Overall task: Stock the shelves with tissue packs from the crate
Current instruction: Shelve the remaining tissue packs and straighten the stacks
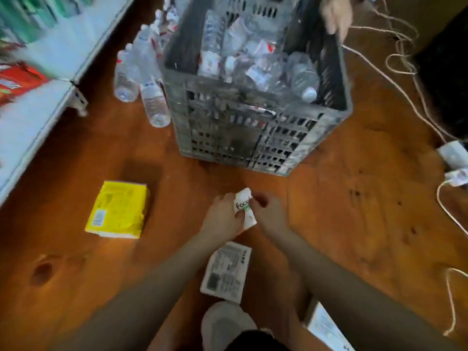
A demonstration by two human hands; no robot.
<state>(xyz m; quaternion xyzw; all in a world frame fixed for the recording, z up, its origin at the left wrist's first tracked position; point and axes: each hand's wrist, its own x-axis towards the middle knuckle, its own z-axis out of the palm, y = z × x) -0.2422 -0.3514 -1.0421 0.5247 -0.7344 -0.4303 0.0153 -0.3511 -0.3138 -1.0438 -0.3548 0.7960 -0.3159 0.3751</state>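
Low over the wooden floor, my left hand [224, 215] and my right hand [269, 211] both grip a small white facial tissue pack [244, 206] between them. Under my forearms lies another white tissue pack [228, 271], printed side up. A yellow tissue pack [117, 210] lies flat on the floor to the left. The grey plastic crate [253, 138] stands just beyond my hands, filled with clear plastic bottles and crumpled wrappers. The white shelves [38, 102] run along the left edge, blurred.
Several clear water bottles [141, 79] stand and lie beside the crate's left wall. Another person's hand [335, 13] rests on the crate's far right rim. White cables and a power adapter [453, 158] trail across the floor at right. My shoe [225, 323] is at the bottom.
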